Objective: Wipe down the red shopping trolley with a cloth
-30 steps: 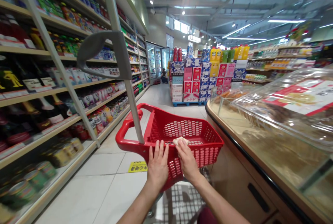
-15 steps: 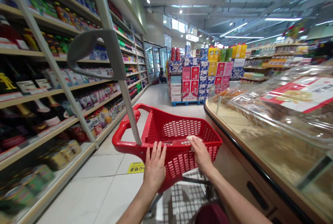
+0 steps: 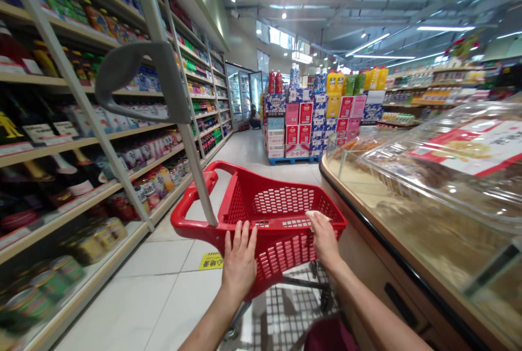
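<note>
A red plastic shopping basket (image 3: 269, 250) with honeycomb holes sits before me on a wheeled frame, and nothing shows inside it. My left hand (image 3: 240, 261) lies with fingers stretched out against its near side, fingertips by the rim. My right hand (image 3: 325, 239) is at the near rim toward the right end, fingers bent over a small white cloth (image 3: 313, 213). Only an edge of this wiping cloth shows past the fingers. At the basket's left rises a metal pole with a grey loop handle (image 3: 175, 85).
Shelves of bottles and cans (image 3: 92, 142) line the left. A glass-edged display counter (image 3: 367, 226) with clear food boxes (image 3: 444, 161) stands close on the right. Stacked drink cartons (image 3: 299, 131) rest on a blue pallet ahead. A person (image 3: 254, 117) crouches far down the aisle.
My right hand has slid right along the basket rim with the white cloth. The basket and its handle have shifted slightly left in view; my left hand keeps its place on the side.
</note>
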A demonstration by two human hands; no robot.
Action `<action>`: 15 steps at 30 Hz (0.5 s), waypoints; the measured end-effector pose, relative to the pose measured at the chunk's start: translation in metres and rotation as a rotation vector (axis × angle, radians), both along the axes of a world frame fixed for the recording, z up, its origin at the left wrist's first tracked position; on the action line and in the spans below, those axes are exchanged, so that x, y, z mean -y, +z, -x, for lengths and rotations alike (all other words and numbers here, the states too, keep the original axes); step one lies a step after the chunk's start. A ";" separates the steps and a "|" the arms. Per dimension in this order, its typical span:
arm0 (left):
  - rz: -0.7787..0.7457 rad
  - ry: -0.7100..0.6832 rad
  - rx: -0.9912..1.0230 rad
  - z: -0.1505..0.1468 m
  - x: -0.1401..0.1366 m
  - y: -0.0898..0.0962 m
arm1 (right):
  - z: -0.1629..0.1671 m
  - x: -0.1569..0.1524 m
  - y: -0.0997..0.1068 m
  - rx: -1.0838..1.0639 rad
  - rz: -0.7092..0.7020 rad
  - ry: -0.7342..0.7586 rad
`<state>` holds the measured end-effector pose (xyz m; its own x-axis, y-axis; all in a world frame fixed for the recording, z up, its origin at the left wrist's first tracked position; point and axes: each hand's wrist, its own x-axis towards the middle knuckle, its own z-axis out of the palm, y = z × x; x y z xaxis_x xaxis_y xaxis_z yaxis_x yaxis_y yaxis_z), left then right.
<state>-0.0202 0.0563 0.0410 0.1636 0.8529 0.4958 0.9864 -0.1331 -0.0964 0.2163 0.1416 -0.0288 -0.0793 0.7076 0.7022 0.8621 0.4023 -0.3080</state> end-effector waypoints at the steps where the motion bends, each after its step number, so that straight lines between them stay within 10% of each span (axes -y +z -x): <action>1: -0.007 0.008 0.003 0.000 0.000 0.000 | 0.004 0.001 -0.001 0.024 -0.007 0.052; 5: -0.020 0.001 -0.009 0.003 0.000 0.000 | 0.005 0.003 0.001 0.105 -0.023 0.194; 10: -0.038 -0.001 -0.006 0.001 0.001 -0.003 | -0.016 -0.003 0.005 0.001 0.029 -0.041; 15: -0.043 0.010 0.012 0.003 0.000 -0.003 | 0.001 0.005 0.002 0.136 -0.002 0.210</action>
